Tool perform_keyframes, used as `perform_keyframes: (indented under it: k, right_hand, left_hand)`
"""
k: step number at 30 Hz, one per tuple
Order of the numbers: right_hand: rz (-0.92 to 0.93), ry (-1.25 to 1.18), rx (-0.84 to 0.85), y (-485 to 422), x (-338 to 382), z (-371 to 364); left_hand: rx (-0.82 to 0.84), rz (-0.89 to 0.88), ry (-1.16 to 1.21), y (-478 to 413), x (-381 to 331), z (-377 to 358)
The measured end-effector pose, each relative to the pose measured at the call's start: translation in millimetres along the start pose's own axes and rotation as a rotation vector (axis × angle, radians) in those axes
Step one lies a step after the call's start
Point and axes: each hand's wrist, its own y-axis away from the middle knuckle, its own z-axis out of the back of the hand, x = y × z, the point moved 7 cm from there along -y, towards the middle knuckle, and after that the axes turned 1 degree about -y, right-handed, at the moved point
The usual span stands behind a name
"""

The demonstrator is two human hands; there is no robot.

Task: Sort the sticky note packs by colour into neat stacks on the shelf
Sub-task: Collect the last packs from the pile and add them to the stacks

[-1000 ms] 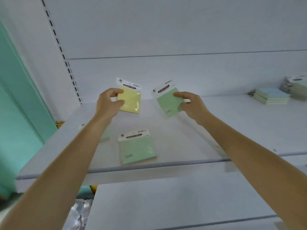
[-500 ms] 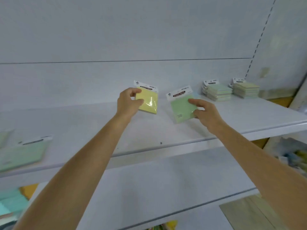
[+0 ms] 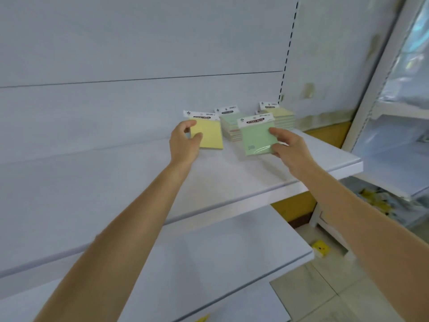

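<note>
My left hand (image 3: 185, 141) is pinched on a yellow sticky note pack (image 3: 208, 133), thumb on its face, fingers behind its left edge. My right hand (image 3: 286, 145) is clamped on a green sticky note pack (image 3: 256, 135) at its right edge, thumb on front. Both packs are held above the white shelf (image 3: 243, 175), in front of the stacks at its back right corner. The green stack (image 3: 228, 126) sits between the two held packs, its right side hidden by my green pack. The yellow stack (image 3: 282, 117) is right of it, lower left covered. Header print on the stacks is too blurred to read.
</note>
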Motion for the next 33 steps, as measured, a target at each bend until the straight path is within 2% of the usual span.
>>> perform_keyframes:
  k: [9, 12, 16, 20, 25, 27, 30, 33]
  right_hand:
    - [0.075, 0.067, -0.015, -112, 20, -4]
    - [0.070, 0.034, 0.072, -139, 24, -24]
    - [0.082, 0.248, 0.161, -165, 27, -52]
    - [0.253, 0.522, 0.207, -178, 29, -68]
    - [0.327, 0.721, 0.327, -185, 9, -74]
    - [0.370, 0.699, 0.371, -186, 5, -67]
    - [0.534, 0.582, 0.397, -177, 6, -41]
    - [0.654, 0.582, 0.476, -164, -5, -9]
  left_hand:
    - [-0.091, -0.043, 0.004, -80, -9, -40]
    - [-0.137, -0.020, 0.010, -92, -1, -41]
    - [-0.193, 0.007, -0.005, -100, 3, -39]
    - [-0.294, 0.009, -0.021, -98, 0, -37]
    - [-0.369, 0.031, -0.035, -88, -10, -58]
    - [-0.383, 0.030, -0.042, -84, -17, -70]
    - [-0.395, 0.014, -0.056, -79, -28, -94]
    - [-0.379, 0.000, -0.039, -78, -43, -127]
